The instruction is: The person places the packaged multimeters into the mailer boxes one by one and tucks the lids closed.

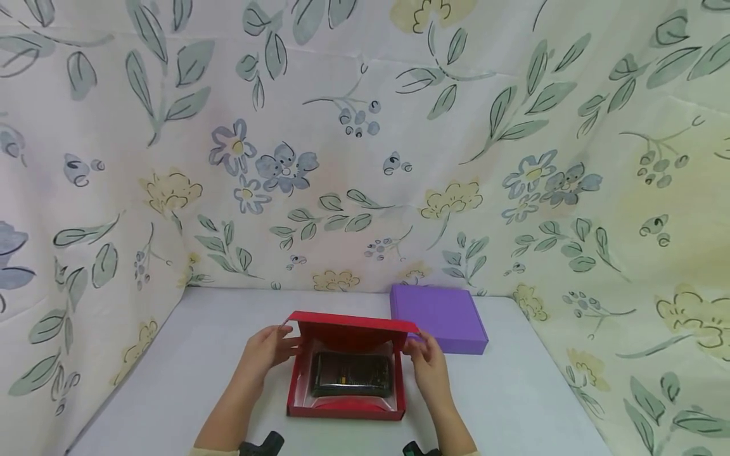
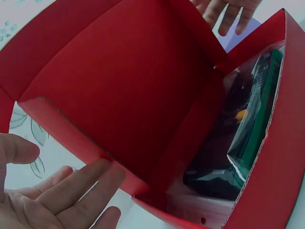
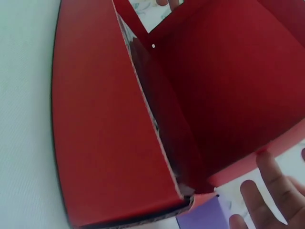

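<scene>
A red cardboard box [image 1: 346, 413] stands on the table with its hinged lid [image 1: 353, 321] raised. Inside lies a dark, rectangular object [image 1: 352, 375] wrapped in clear plastic; the left wrist view gives it a green edge and a small orange spot. My left hand [image 1: 270, 348] is at the lid's left side, its fingertips touching the side flap [image 2: 81, 138] and its fingers extended. On the other side, my right hand [image 1: 428, 364] touches the right flap [image 3: 238, 168] with an outstretched finger. The plastic wrap partly obscures the dark object.
Behind the box to the right, a flat purple box [image 1: 439, 316] lies on the white table [image 1: 513, 380]. A floral cloth [image 1: 353, 158] hangs behind the table and along both sides.
</scene>
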### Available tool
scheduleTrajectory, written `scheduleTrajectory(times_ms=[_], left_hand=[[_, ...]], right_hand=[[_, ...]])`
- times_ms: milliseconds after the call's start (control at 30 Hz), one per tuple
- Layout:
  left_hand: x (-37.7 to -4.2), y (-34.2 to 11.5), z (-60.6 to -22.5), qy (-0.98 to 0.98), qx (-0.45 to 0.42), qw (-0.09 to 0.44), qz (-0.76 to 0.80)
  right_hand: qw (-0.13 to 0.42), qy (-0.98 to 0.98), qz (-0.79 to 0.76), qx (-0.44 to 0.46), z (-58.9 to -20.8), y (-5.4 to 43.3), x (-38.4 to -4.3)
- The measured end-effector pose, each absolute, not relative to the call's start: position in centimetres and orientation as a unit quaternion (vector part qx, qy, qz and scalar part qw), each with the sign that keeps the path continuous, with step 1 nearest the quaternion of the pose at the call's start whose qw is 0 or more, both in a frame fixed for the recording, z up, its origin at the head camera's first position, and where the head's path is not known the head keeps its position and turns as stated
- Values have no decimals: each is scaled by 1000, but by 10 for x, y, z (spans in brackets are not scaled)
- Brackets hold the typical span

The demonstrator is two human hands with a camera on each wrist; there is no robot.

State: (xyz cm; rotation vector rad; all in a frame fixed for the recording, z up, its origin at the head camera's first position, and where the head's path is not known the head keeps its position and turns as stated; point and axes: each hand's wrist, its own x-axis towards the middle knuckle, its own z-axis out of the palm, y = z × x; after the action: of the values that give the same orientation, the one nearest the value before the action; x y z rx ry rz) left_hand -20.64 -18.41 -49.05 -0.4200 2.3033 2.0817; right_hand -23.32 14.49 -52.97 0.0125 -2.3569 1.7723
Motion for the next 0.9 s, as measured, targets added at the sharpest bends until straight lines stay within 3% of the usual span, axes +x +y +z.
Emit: scheduleTrajectory(times_ms=[433,667,900], left_hand=[[-209,-199,-503,741,-148,43,654],[-210,-202,-510,766,-153,78,620],[-207,-201,-515,772,-139,77,615]], right_hand=[[75,-788,612,-5,-540,154,-234],[24,-788,615,-6,-545,158,-233],[0,-847,532,5,-544,163,-235]])
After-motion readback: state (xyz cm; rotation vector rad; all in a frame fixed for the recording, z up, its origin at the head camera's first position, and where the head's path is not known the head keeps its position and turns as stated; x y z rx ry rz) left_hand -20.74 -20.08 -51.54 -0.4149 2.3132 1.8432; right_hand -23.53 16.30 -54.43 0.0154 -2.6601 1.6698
